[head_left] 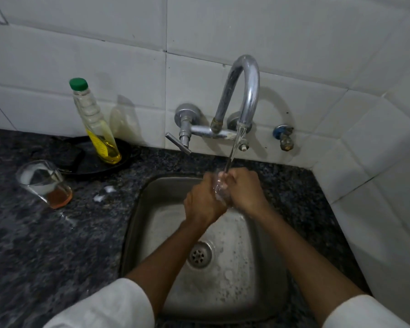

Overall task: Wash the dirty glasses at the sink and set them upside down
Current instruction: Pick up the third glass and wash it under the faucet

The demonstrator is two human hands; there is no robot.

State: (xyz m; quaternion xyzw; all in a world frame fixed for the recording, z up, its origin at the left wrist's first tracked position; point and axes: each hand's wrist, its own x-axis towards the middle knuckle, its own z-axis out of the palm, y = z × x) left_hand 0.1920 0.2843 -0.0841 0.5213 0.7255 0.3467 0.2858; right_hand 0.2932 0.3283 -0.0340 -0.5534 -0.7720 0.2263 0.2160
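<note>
Over the steel sink, my left hand and my right hand are both closed around a clear glass. The glass is mostly hidden between my fingers. Water runs from the curved chrome tap straight down onto the glass. A second glass stands upright on the dark counter to the left, with orange liquid at its bottom and white foam near its rim.
A bottle of yellow liquid with a green cap stands on a black tray against the tiled wall. Small foam blobs lie on the granite counter. A small blue valve sticks out right of the tap. The drain sits mid-sink.
</note>
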